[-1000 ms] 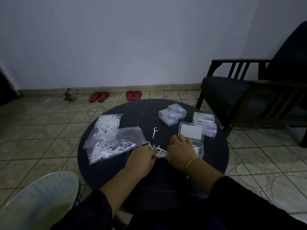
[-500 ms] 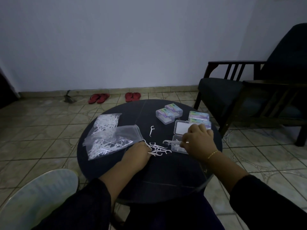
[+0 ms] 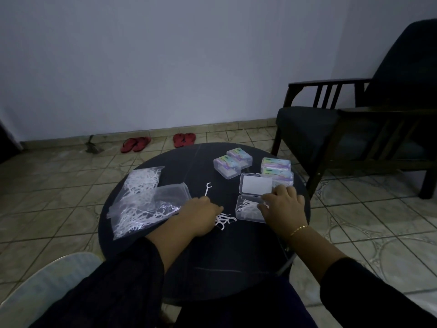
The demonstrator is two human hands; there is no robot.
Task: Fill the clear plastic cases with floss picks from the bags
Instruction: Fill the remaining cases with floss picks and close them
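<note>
Working from a small heap rather than straight from the bags, the person keeps loose floss picks (image 3: 223, 220) on the dark round table (image 3: 236, 256), just beside the open case (image 3: 249, 210), so each transfer is a short reach. The left hand (image 3: 201, 215) rests on that heap with fingers curled down over it, apparently gathering picks; whether its grip actually pinches any I cannot tell. The right hand (image 3: 283, 207) sits at the case's right edge, fingertips pinching a few picks at the tray, which already holds a thin layer. The case's lid (image 3: 256, 184) lies flat, hinged away from the person, leaving the tray mouth unobstructed. Two bags of picks (image 3: 142, 200) lie overlapping at the left, the nearer one's mouth facing the heap. A single stray pick (image 3: 208, 189) lies apart between bags and case. Four closed cases (image 3: 250, 166) stand at the table's far side, seemingly done and parked clear of the working area.
</note>
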